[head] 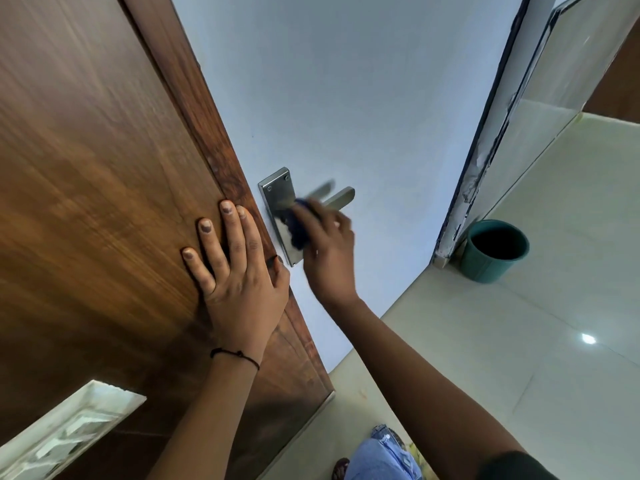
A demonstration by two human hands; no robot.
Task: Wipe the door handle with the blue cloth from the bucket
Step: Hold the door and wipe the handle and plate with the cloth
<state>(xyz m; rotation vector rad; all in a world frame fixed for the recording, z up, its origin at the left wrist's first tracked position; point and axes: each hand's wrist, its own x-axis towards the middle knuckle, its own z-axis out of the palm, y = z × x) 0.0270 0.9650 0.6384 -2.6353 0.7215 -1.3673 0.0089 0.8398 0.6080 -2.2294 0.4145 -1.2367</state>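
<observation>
Door handle [341,197], a steel lever on a long steel plate [278,216], sits on the brown wooden door [104,168] at its edge. Beyond, a green bucket [493,251] stands on the pale tiled floor [519,341]. My left hand [239,271] lies flat and wide against the wood. My right hand [329,251], blurred, presses the bunched blue cloth [298,230] against the plate below the lever.

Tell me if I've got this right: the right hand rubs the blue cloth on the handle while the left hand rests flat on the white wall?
Not quite. In the head view the left hand rests flat on the brown wooden door, not the white wall. The right hand does rub the blue cloth on the handle.
</observation>
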